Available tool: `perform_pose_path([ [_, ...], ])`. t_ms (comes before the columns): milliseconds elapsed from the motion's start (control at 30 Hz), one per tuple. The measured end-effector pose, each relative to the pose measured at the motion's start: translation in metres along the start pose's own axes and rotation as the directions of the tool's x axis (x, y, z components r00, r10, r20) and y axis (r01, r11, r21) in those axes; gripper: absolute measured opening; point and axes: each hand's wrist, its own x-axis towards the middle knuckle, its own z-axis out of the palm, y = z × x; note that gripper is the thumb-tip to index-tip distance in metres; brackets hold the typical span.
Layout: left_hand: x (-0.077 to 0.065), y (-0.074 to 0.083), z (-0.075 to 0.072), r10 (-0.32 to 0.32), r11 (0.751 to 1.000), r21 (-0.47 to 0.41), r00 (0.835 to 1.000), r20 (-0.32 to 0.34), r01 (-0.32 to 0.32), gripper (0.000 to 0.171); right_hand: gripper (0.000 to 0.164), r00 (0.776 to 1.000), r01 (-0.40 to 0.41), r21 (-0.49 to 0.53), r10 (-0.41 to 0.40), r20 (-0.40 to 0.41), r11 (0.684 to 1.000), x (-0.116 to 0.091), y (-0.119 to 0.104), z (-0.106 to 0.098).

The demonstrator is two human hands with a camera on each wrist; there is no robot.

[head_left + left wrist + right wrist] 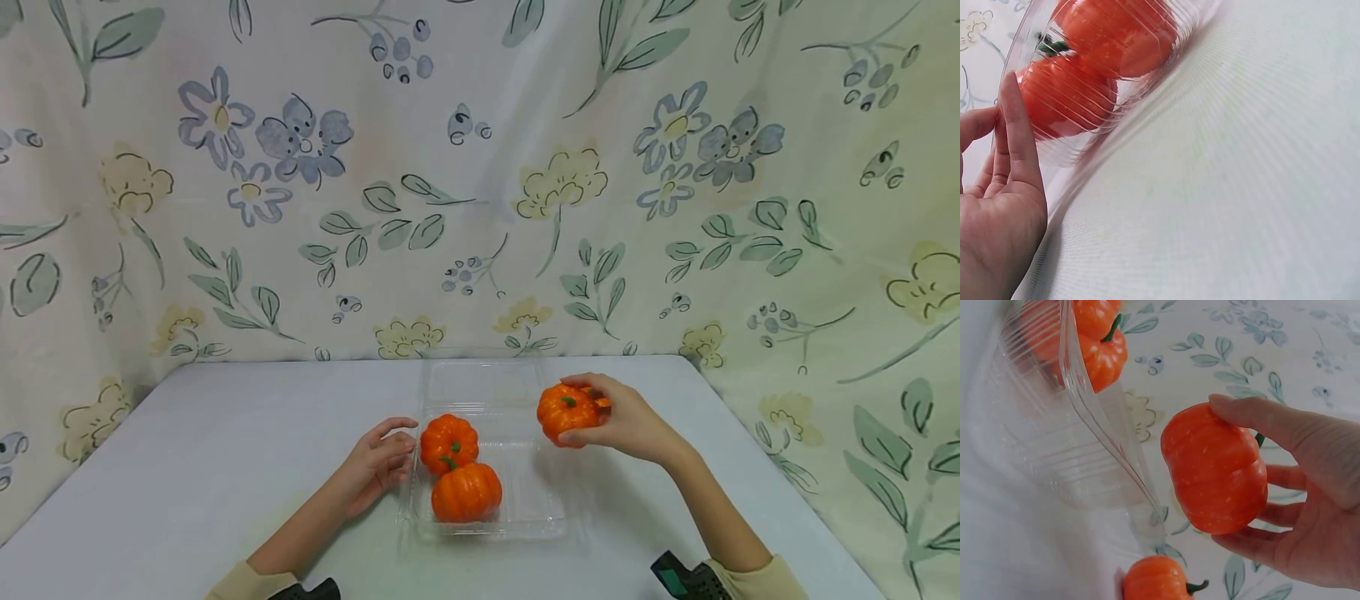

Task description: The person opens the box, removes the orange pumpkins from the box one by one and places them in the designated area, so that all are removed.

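My right hand (628,421) grips an orange toy pumpkin (564,414) between thumb and fingers, raised over the right side of a clear plastic container (525,483). In the right wrist view this pumpkin (1215,469) is apart from the container's wall. Two more orange pumpkins sit inside the container at its left: one farther back (448,444), one in front (467,493). With fairly straight fingers, my left hand (375,467) touches the container's left edge. The left wrist view shows those fingers (1019,134) against the ribbed clear wall.
Another orange pumpkin (1157,579) lies outside the container, mostly hidden behind my right hand in the head view. The container's clear lid (483,383) lies open toward the back. A white tabletop (247,450) extends to both sides, with a flower-patterned cloth (480,167) behind it.
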Motion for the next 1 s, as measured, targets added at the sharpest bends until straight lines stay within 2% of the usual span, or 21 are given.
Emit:
perform_pose_path([
  [167, 0.0, -0.001, 0.0, 0.003, 1.0, 0.005, 1.0, 0.003, -0.003, 0.022, 0.07, 1.0, -0.014, -0.004, 0.014, -0.016, 1.0, -0.001, 0.007, -0.006],
  [367, 0.0, -0.002, -0.001, 0.002, 1.0, 0.015, 1.0, -0.011, -0.002, 0.022, 0.069, 0.999, 0.016, -0.014, -0.016, -0.042, 1.0, -0.002, 0.013, -0.014],
  [567, -0.001, -0.001, 0.0, -0.002, 1.0, 0.015, 1.0, -0.03, 0.002, 0.021, 0.068, 0.998, -0.008, -0.031, 0.006, -0.066, 0.999, -0.002, 0.02, -0.022],
  [767, 0.0, -0.001, 0.0, 0.002, 1.0, 0.006, 1.0, -0.019, -0.001, 0.02, 0.069, 0.996, -0.035, -0.04, 0.032, -0.087, 0.999, -0.004, 0.025, -0.031],
  [1000, 0.0, -0.001, -0.001, 0.008, 1.0, -0.008, 1.0, -0.002, -0.008, 0.026, 0.07, 0.994, -0.039, -0.042, 0.034, -0.104, 0.998, -0.006, 0.03, -0.041],
])
